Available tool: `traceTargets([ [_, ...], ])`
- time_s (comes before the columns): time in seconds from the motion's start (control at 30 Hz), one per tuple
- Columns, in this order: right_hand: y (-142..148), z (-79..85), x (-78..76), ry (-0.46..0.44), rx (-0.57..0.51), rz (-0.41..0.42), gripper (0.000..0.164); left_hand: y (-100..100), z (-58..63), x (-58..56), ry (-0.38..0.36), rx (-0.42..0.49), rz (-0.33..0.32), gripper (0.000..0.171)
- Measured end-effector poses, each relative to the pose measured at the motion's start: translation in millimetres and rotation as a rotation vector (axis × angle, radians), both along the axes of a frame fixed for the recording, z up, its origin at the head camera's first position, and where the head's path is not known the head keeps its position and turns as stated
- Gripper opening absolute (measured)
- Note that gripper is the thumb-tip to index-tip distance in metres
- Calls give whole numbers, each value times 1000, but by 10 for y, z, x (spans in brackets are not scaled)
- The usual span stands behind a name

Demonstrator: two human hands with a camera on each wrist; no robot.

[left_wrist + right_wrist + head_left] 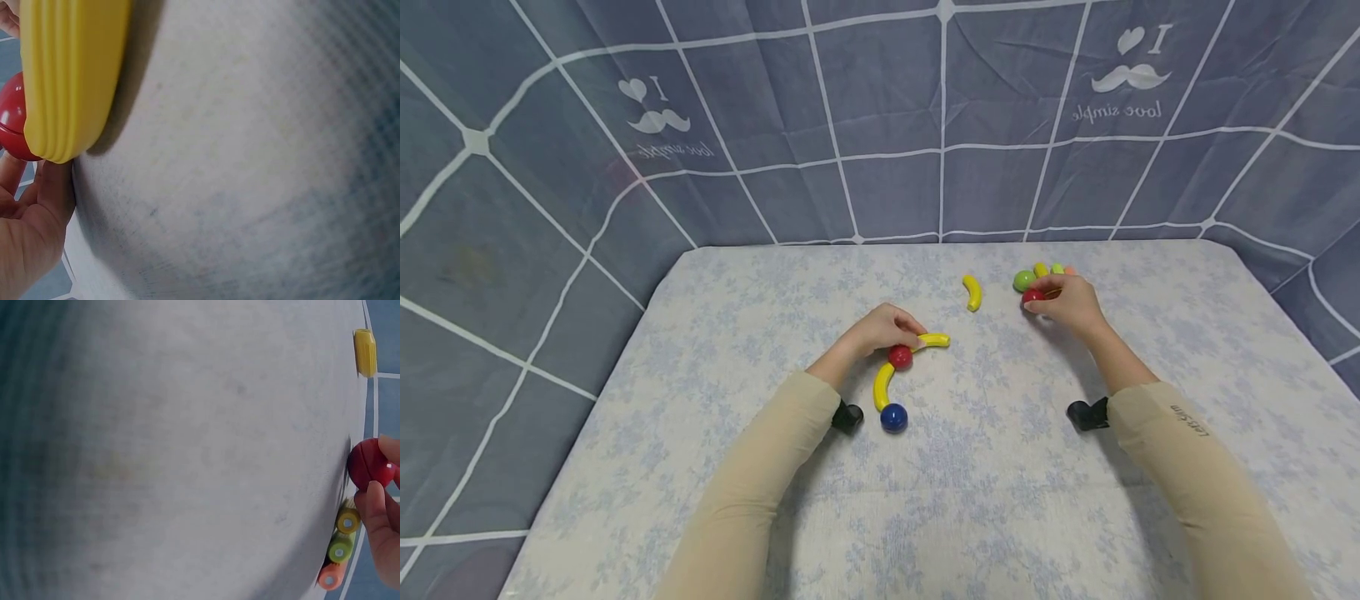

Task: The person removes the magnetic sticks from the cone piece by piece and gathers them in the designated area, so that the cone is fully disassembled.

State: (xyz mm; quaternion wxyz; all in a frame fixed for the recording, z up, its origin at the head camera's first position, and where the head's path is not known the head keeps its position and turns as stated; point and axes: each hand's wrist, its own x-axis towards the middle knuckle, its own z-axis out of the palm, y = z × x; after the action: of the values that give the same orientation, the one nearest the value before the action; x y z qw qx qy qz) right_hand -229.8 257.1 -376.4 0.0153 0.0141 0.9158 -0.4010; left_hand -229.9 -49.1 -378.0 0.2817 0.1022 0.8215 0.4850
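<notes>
My left hand [891,327] pinches one end of a yellow curved piece [936,340], right beside a red ball [901,358]. A second yellow curved piece [882,387] runs from that ball down to a blue ball [893,418]. Up close in the left wrist view, a ridged yellow curved piece [72,81] partly covers the red ball [14,115], with fingers [53,194] behind. At the far right, my right hand [1070,302] holds another red ball [1032,297] between thumb and fingertips, also visible in the right wrist view as a red ball [369,465].
A loose yellow curved piece [973,293] lies between the hands. Beside my right hand sit a green ball [1024,281] and small yellow [348,521], green [340,549] and orange pieces [332,575]. The patterned tablecloth [1000,492] meets a tiled-print curtain [895,200] behind.
</notes>
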Motion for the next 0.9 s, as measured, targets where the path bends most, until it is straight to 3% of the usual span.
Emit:
traceTargets([
  [0.9,8,14,13,1,-5,14,36,3,-34,2,16,-3,7,22],
])
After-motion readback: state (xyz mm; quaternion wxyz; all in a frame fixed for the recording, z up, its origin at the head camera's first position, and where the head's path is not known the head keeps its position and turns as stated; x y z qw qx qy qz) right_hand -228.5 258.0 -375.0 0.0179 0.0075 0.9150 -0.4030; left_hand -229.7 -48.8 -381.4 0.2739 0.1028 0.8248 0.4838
